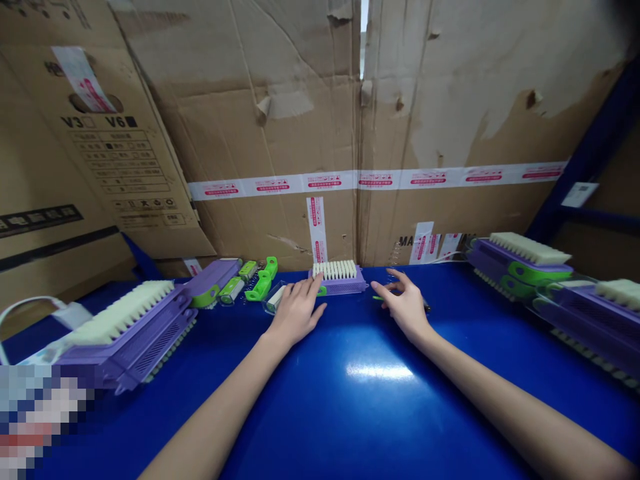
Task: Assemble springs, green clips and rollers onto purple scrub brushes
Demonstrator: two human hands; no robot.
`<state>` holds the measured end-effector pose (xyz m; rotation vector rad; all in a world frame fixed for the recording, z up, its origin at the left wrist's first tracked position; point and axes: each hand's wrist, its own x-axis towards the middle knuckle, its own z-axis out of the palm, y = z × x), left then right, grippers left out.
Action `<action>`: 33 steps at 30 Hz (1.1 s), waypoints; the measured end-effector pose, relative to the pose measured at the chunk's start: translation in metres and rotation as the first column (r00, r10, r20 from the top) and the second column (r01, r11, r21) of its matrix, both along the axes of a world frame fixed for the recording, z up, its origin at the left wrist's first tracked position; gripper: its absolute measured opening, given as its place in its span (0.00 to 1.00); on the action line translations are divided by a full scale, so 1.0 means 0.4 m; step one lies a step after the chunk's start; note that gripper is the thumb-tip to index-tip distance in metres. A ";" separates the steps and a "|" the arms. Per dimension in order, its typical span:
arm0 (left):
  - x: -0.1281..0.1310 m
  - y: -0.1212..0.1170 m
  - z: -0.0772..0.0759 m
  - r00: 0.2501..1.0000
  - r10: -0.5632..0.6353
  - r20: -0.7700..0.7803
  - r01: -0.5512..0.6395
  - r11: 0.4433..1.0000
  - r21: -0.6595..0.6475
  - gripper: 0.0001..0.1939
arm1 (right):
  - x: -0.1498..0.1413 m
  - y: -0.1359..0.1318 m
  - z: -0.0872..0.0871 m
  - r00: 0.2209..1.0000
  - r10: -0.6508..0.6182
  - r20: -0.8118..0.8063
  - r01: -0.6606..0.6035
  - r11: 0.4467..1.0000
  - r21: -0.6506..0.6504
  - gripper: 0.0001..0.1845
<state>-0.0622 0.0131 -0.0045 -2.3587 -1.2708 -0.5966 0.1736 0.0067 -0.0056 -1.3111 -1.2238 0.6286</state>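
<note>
My left hand (pixel 297 312) is open, its fingers stretched forward at the near left corner of a purple brush-like block (pixel 345 285) with cream bristles on top. Just left of these fingers lies a clear plastic part (pixel 274 299) with a pale insert. To the right of the block, my right hand (pixel 406 305) has its thumb and index finger apart and the other fingers loosely curled. A thin green piece (pixel 379 298) shows by its thumb, and a small dark end (pixel 427 308) pokes out behind the palm. Whether these two belong together is hidden.
More purple bristled blocks stand at left (pixel 135 327) and right (pixel 520 267). Green clips (pixel 263 280) and small green-and-clear parts (pixel 233 290) lie back left, near a white charger (pixel 73 313). Cardboard (pixel 280 133) walls the back of the blue table (pixel 320 413).
</note>
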 end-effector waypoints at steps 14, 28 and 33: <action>0.003 -0.004 -0.004 1.000 0.009 0.006 -0.009 1.000 -0.010 0.21 | 0.024 0.022 -0.010 0.984 -0.174 0.036 0.172 0.984 0.048 0.36; 0.008 -0.006 0.001 0.995 0.055 0.077 -0.052 0.998 -0.040 0.11 | 0.112 0.017 0.065 0.849 -0.459 0.263 0.435 0.888 0.146 0.25; 0.010 -0.007 0.003 0.997 0.043 0.067 -0.039 0.998 -0.047 0.10 | 0.143 0.020 0.083 0.866 -0.348 0.359 0.361 0.932 0.035 0.20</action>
